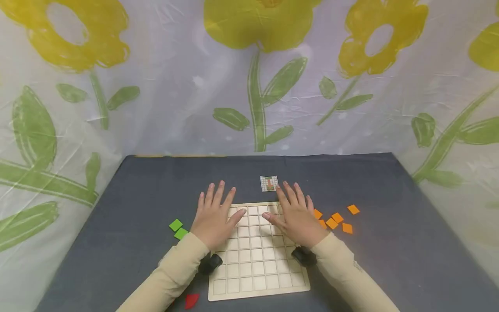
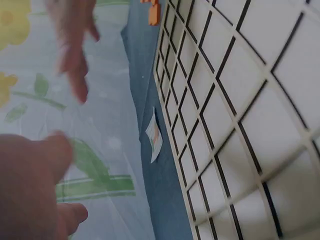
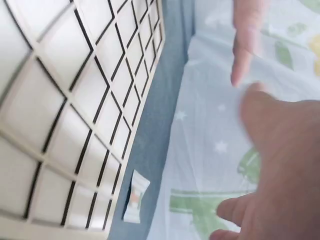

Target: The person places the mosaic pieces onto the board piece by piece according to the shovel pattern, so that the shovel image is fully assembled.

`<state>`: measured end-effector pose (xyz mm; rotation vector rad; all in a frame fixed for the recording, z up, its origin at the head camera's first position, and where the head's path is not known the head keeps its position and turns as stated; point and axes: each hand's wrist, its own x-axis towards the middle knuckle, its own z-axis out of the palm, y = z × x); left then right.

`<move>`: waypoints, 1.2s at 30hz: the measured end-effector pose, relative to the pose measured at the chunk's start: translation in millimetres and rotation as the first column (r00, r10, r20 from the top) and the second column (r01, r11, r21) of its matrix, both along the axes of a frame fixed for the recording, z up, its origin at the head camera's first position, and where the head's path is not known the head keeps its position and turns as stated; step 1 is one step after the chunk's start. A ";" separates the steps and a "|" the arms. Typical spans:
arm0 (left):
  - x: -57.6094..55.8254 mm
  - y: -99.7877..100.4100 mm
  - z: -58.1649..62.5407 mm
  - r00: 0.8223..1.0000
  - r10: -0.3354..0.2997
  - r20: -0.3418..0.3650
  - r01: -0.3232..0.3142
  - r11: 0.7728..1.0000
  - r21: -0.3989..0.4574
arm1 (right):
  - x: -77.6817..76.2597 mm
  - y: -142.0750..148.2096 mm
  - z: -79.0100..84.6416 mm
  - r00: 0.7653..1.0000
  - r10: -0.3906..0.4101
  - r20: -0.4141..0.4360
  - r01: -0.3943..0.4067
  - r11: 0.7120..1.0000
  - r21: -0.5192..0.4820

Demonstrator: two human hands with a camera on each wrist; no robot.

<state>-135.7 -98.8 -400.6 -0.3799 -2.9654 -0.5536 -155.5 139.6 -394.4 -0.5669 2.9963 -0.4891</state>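
L hand (image 1: 212, 219) & R hand (image 1: 299, 219) both released, fingers straight & spread, thumbs angled in toward each other, over the L & R sides of the board (image 1: 255, 255). Wrist views show them raised off it. Board is pale, w/ a grid of square cells, flat on the dark tbl (image 1: 117, 242), approx. centered in front of the person. Card (image 1: 269, 183) (tiny printed grid w/ an orange & green design) lies just past the board's far edge, near the R index tip. Green tiles (image 1: 176, 225), 2 visible, sit L of the board by the L wrist; orange tiles (image 1: 337, 217), approx. 6 showing, are scattered R of it, some partly behind the R hand. Red pc (image 1: 192, 300) near the board's near L corner, beside the L sleeve (image 1: 167, 268). Flowered backdrop (image 1: 167, 108) behind tbl.
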 end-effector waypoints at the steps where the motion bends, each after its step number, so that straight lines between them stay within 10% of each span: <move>1: 1.7 -4.5 0.0 1.000 -0.009 -0.030 0.009 1.000 0.000 | 1.4 4.2 0.1 1.000 0.006 0.010 -0.006 1.000 0.001; 6: 14.2 -41.8 -0.5 0.993 -0.019 -0.114 0.023 0.999 0.029 | 7.2 33.1 -1.3 0.995 0.069 0.070 -0.071 0.997 0.027; 16: 14.0 -138.1 5.0 1.000 0.003 0.006 -0.004 0.991 0.135 | 7.5 79.8 -13.4 0.986 0.135 0.097 -0.142 0.987 0.069; 25: -4.8 -126.7 -23.4 0.988 -0.108 0.113 0.094 0.989 0.118 | 16.0 110.0 -15.3 0.990 0.082 0.116 -0.094 0.990 0.109; 36: -7.6 -134.3 -27.4 0.956 -0.229 0.184 0.205 0.969 0.140 | 14.9 101.5 -16.9 0.989 0.119 0.091 -0.125 0.989 0.073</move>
